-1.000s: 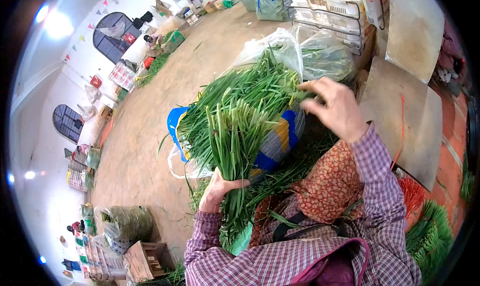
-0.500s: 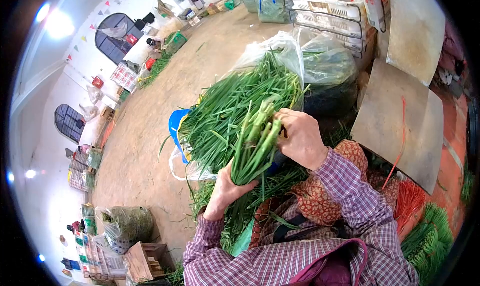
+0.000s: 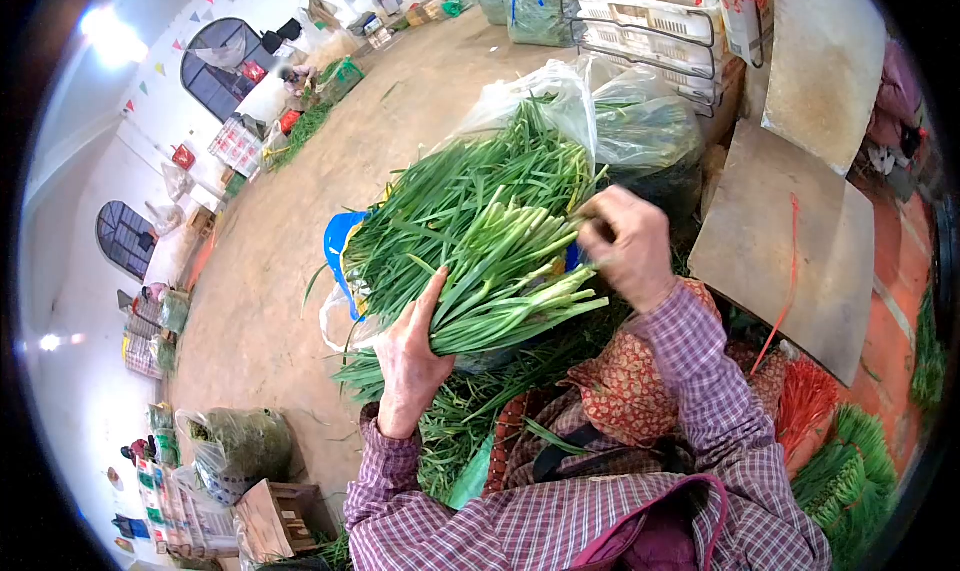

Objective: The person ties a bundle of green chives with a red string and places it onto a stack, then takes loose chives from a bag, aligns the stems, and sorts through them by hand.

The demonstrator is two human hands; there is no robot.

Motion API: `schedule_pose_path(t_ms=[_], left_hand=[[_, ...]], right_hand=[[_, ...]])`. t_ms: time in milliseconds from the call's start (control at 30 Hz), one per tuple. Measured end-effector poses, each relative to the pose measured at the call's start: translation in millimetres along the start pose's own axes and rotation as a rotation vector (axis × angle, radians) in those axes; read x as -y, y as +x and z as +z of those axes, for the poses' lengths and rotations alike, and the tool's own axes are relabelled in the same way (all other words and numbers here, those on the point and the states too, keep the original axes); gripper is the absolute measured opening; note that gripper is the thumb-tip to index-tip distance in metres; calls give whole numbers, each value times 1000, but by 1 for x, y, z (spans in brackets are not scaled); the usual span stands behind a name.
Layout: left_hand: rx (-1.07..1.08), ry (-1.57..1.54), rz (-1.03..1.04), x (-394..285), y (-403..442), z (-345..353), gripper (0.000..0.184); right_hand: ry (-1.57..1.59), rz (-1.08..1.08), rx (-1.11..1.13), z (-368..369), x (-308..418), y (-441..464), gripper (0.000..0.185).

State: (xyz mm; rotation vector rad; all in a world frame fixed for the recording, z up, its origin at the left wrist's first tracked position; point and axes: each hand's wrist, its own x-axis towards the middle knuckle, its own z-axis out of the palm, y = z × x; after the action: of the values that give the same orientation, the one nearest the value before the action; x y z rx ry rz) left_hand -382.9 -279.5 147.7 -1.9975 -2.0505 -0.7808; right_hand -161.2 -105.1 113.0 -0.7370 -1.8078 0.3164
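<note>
A bunch of green stalks [image 3: 500, 281] lies tilted in the middle, its pale cut ends toward the right. My left hand [image 3: 410, 356] is around its lower left part, thumb stretched up over the leaves. Close to the pale ends, my right hand [image 3: 628, 241] has its fingers bent and drawn together, slightly blurred; whether anything is in them is too small to tell. Beneath and behind is a large heap of loose green leaves [image 3: 450, 191] in a blue-edged sack [image 3: 342, 239].
Behind the heap stands a clear plastic bag of greens [image 3: 650, 131]. White crates [image 3: 650, 31] are at the top right, flat boards [image 3: 790, 231] at the right. Red ties [image 3: 805, 403] and tied green bundles [image 3: 850, 476] lie at the lower right. A wooden box [image 3: 280, 519] is lower left.
The bunch has gone from upright to leaning over to the right, its stalks spread out. My left hand has shifted left and up. My right hand has come off the stalks, up and right.
</note>
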Motion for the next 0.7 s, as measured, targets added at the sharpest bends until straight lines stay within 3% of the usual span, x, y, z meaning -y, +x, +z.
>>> schedule_pose_path(t_ms=[100, 167, 233, 267, 300, 367, 467, 567, 700], left_hand=[[-69, 12, 33, 8, -5, 0, 73], [-95, 94, 79, 15, -8, -2, 86], [-169, 179, 111, 30, -11, -4, 86], [-176, 216, 91, 35, -12, -7, 86], [-179, 253, 71, 37, -14, -8, 86], [-198, 253, 78, 40, -13, -5, 86], [-204, 331, 114, 39, -11, -2, 88], [-192, 285, 107, 39, -10, 3, 91], [-145, 303, 91, 35, -9, 1, 94]], right_hand=[[-100, 38, -90, -19, -23, 5, 7], [-217, 92, -188, -32, -56, 8, 8], [-312, 297, -138, -55, -86, 13, 9], [-425, 293, 31, -66, -102, 10, 19], [-425, 293, 32, -69, -93, 10, 19], [-364, 281, 354, -75, -56, 6, 34], [261, 225, 461, -56, -11, 5, 49], [590, 284, 601, -32, 11, -3, 40], [560, 318, 665, -23, 17, -6, 22]])
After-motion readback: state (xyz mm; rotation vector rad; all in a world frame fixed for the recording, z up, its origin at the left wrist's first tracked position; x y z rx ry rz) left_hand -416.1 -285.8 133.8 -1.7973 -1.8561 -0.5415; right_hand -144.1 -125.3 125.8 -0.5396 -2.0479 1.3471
